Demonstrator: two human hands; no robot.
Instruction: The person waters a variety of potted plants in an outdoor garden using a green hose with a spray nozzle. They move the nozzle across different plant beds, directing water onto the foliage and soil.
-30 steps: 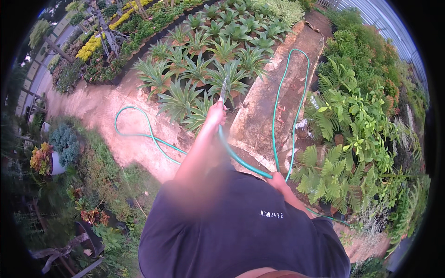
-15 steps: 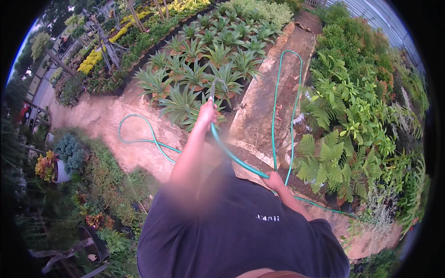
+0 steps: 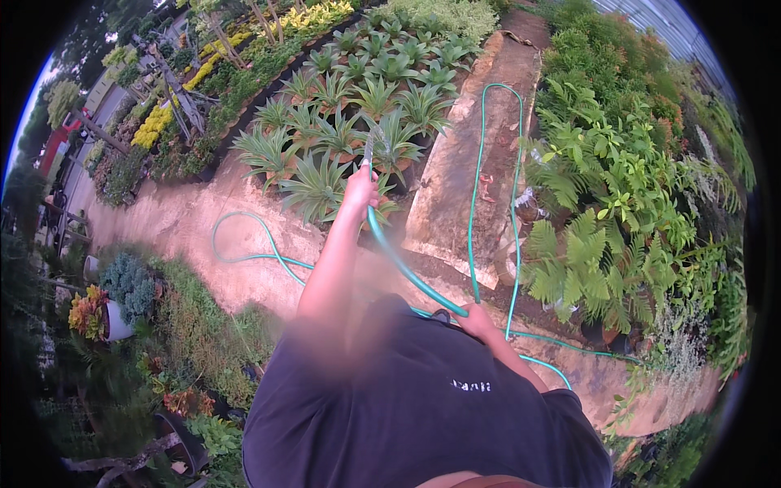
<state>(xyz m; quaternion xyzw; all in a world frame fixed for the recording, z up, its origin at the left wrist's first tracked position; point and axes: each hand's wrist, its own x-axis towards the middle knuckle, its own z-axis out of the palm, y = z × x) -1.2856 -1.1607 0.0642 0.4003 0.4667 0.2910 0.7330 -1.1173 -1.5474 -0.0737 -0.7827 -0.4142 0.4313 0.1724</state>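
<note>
My left hand (image 3: 360, 192) is stretched forward and wrapped round the end of a green garden hose (image 3: 407, 275). Water (image 3: 376, 140) sprays from that end over spiky rosette plants (image 3: 335, 134) in the bed ahead. Closer to my body, my right hand (image 3: 478, 320) is closed round the same hose, lower along its length. Between the two hands the hose hangs in a gentle curve. Its rest lies in a long loop on the path to the right and a smaller loop on the ground to the left.
Ferns and leafy shrubs (image 3: 602, 260) crowd the right side of the dirt path (image 3: 460, 183). A white pot (image 3: 119, 319) with colourful foliage stands at the left. Yellow-flowered beds (image 3: 153, 126) lie at the far left, and a dark bin-like container (image 3: 181, 443) is at lower left.
The view has shifted slightly, and the spray now falls a little differently over the rosette plants. Both hands keep their hold on the hose; more of it shows beside my right forearm.
</note>
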